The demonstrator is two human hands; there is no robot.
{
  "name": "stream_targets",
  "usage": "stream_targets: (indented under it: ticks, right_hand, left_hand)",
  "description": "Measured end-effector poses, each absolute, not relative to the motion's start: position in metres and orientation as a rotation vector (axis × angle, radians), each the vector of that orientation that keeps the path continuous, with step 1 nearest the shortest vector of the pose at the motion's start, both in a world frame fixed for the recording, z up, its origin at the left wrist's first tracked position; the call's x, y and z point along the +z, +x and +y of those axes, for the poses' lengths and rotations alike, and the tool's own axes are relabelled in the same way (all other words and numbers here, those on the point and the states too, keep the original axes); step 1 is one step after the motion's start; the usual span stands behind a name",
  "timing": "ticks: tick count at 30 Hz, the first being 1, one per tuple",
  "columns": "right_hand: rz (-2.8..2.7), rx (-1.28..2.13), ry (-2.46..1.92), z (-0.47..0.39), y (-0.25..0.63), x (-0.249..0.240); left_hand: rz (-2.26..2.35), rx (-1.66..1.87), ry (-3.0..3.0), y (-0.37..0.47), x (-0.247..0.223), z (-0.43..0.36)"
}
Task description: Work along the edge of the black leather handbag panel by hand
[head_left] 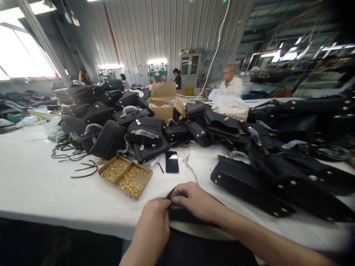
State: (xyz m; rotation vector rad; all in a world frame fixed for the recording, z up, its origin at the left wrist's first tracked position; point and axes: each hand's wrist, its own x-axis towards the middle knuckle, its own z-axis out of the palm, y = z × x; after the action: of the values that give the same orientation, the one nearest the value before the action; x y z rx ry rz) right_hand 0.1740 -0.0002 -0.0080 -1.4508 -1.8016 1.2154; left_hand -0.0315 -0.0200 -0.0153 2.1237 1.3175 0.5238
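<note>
A: What to see in the left hand (155, 216)?
B: Closed, with thumb and fingers pinching a raised edge of a black bag (184, 216)
A: And in the right hand (194, 201)?
B: Gripping the same edge just beside the left, with fingers curled over and fingertips partly hidden
A: Where to look for that bag?
B: At the front edge of the white worktop (69, 201), below both hands, with a pale band showing along one side; cannot tell whether resting on the surface or lifted clear
A: Anything near?
B: Yes, straight beyond the hands, a phone (172, 162), lying flat; left of that, a divided cardboard tray (123, 173), turned with one corner toward the front edge, with small gold-coloured pieces (113, 169) in both halves; farther toward the left edge, loose black cords (83, 176)
A: And farther back?
B: Toward the back left corner, a heap of black bags (108, 140), some with film-wrapped handles; right beside, toward the back edge, an open cardboard box (161, 113); along the right edge, more bags (246, 184) with metal studs showing
A: Anyone over there?
B: Yes, beyond the bags, a person in a white top (234, 88)
</note>
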Motion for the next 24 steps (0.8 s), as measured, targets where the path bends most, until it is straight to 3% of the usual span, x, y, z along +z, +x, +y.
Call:
stream_targets:
  ticks: [11,17,24]
  right_hand:
    - [-1.451,1.479,-1.501,-0.012,0.170,-0.014]
    - [-1.376,1.609,-1.448,-0.013,0.165,-0.019]
    - [-1.258,1.874,-1.455,-0.007,0.159,-0.008]
  left_hand:
    - [1.453,0.936,1.870,-0.032,-0.051,-0.044]
    - [1.478,0.870,1.554,-0.041,-0.064,-0.046]
    - [1.371,1.063,1.447,-0.046,-0.089,-0.057]
